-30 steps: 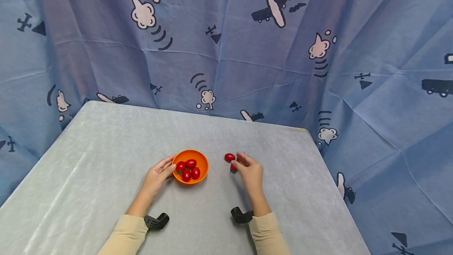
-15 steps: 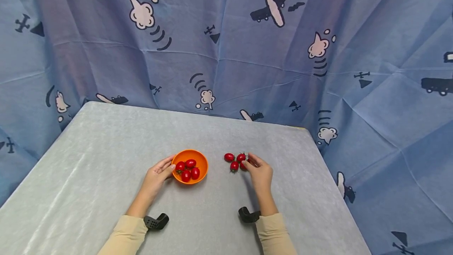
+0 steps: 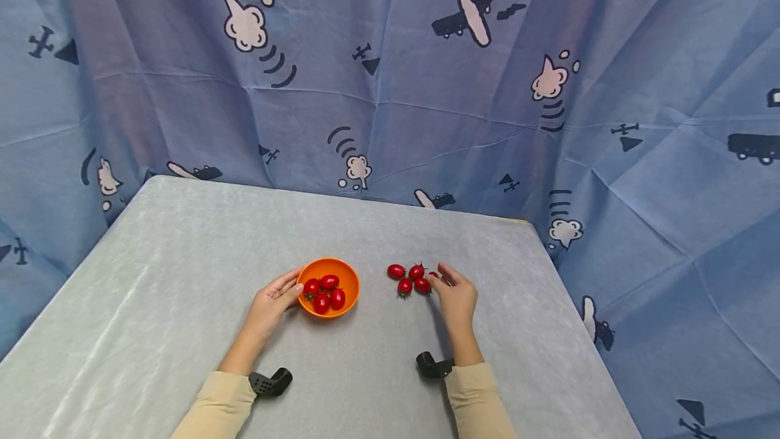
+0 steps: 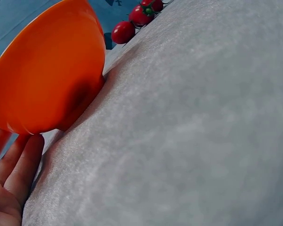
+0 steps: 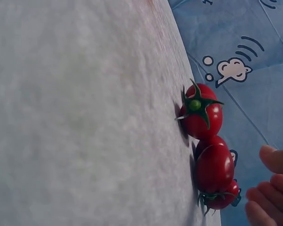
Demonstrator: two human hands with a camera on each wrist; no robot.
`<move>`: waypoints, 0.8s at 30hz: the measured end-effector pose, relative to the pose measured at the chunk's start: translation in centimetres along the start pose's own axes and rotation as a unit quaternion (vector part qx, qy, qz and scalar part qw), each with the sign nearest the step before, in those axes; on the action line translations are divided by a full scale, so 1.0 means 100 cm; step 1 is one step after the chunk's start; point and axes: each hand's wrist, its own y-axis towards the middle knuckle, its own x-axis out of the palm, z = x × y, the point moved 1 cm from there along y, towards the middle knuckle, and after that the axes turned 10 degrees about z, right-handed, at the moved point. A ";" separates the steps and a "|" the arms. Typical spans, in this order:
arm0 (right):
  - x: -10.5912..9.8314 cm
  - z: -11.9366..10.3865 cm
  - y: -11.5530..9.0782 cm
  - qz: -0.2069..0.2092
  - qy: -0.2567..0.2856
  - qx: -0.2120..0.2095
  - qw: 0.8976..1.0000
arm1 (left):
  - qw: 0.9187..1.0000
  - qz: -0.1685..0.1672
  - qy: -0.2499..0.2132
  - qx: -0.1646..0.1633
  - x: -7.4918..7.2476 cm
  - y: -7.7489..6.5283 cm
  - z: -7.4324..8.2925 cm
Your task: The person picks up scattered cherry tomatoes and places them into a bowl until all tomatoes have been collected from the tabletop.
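Observation:
In the head view, my left hand (image 3: 271, 304) holds an orange bowl (image 3: 350, 277) at its left rim, the thumb over the edge and the fingers along the outside. Several red cherry tomatoes (image 3: 330, 282) with green stems lie in the bowl. To the right, a small group of cherry tomatoes (image 3: 405, 287) rests on the table. My right hand (image 3: 458, 298) is at the right end of that group, thumb and forefinger apart beside the rightmost tomato (image 3: 433, 276), partly hidden. In the right wrist view, the fingers (image 5: 268, 202) stand clear of the tomatoes (image 5: 215, 168).
A pale cloth covers the table (image 3: 183, 256). Behind and to the right hangs a blue curtain (image 3: 317, 107) printed with planes and clouds. A black wrist camera (image 3: 273, 382) is on the left wrist and another (image 3: 434, 365) on the right.
My right hand has moved rightward along the tomato group, uncovering tomatoes it was in front of. The left hand and the bowl have stayed in place.

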 end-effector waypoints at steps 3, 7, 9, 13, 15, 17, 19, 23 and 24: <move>0.000 0.001 0.002 -0.002 -0.009 0.006 1.000 | 1.000 0.000 -0.001 -0.002 0.000 0.000 0.000; 0.001 0.002 0.005 0.002 -0.020 0.009 1.000 | 1.000 0.001 -0.003 -0.002 0.001 0.000 0.000; 0.001 0.002 0.006 0.001 -0.024 0.007 1.000 | 1.000 0.002 -0.004 -0.003 0.001 0.000 0.000; 0.002 0.005 0.008 -0.001 -0.028 0.004 1.000 | 1.000 0.002 -0.003 -0.004 0.000 0.000 0.000; 0.003 0.006 0.008 -0.001 -0.031 0.005 0.999 | 1.000 0.001 -0.003 -0.004 0.000 0.000 0.000; 0.003 0.008 0.009 0.000 -0.036 0.009 0.999 | 1.000 0.001 -0.002 -0.003 0.000 0.000 0.000; 0.004 0.009 0.009 0.000 -0.040 0.012 0.999 | 1.000 0.002 -0.001 -0.002 0.000 0.001 0.000; 0.005 0.011 0.010 0.000 -0.051 0.013 0.999 | 1.000 0.004 0.001 -0.002 0.000 0.001 0.000; 0.006 0.011 0.010 0.000 -0.056 0.011 0.998 | 1.000 0.004 0.001 -0.002 0.000 0.001 0.000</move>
